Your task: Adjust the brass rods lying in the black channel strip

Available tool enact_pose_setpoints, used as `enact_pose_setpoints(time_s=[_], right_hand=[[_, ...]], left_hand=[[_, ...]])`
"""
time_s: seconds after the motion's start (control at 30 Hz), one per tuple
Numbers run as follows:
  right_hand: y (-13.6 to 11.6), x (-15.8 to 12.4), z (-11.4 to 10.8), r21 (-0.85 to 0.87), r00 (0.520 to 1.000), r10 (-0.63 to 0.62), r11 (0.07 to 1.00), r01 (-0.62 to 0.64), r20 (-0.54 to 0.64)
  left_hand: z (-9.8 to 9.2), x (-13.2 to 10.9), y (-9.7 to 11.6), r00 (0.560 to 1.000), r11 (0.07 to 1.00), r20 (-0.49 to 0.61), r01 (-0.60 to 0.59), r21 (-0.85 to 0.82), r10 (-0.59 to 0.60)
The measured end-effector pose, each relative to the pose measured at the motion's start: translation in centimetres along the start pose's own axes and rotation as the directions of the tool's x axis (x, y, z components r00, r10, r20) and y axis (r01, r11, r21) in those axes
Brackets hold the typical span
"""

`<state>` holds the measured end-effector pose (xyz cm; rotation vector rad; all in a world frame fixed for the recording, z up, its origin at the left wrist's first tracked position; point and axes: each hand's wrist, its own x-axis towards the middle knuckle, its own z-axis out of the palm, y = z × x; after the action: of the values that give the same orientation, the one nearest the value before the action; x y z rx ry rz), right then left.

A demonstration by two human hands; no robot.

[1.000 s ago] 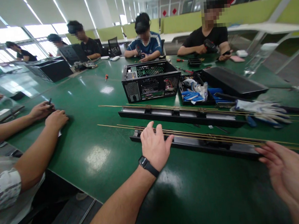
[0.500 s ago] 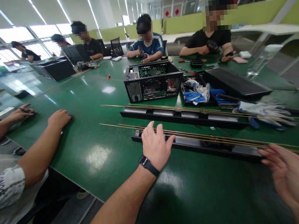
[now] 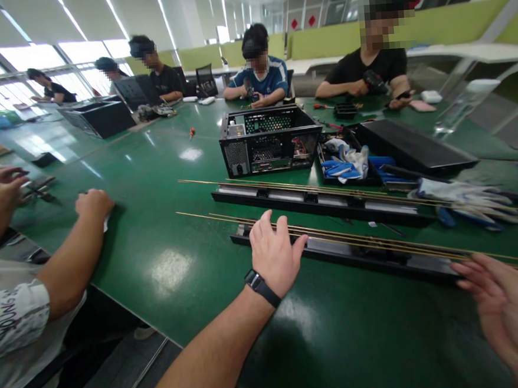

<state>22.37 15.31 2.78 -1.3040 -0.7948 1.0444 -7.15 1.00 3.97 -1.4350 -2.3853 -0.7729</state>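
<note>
Two long black channel-like bars lie roughly parallel on the green table. Across the nearer bar (image 3: 347, 256) run several thin brass-coloured rods (image 3: 377, 242). My left hand (image 3: 275, 246), with a dark watch on the wrist, rests over the near bar toward its left end, fingers spread. At the right end of that bar is my right hand (image 3: 501, 301), its fingers extended and the fingertips at the bar's edge. Neither hand is wrapped round anything. The farther bar (image 3: 281, 203) also has thin rods along its top.
Behind the bars stands an open black computer case (image 3: 271, 143). To its right are a black tray with blue-and-white gloves (image 3: 345, 158), a black panel (image 3: 415, 141) and another glove (image 3: 467, 197). A co-worker's arm (image 3: 74, 254) rests at the left; other people sit across the green table (image 3: 159, 165).
The whole view has shifted slightly to the right. My hands keep their places at the near bar. The hand of the co-worker at far left has lifted and moved left.
</note>
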Motion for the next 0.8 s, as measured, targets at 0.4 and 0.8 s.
enact_pose_setpoints(time_s=[0.4, 0.8], right_hand=[[1.5, 0.9, -0.9, -0.016, 0.995, -0.088, 0.996, 0.089, 0.038], [1.7, 1.3, -1.0, -0.027, 0.996, -0.087, 0.996, 0.088, 0.036]], left_hand=[[-1.0, 0.2, -0.3, 0.986, 0.996, 0.146, -0.085, 0.017, 0.082], [-0.6, 1.0, -1.2, 0.985, 0.997, 0.158, -0.058, -0.041, 0.063]])
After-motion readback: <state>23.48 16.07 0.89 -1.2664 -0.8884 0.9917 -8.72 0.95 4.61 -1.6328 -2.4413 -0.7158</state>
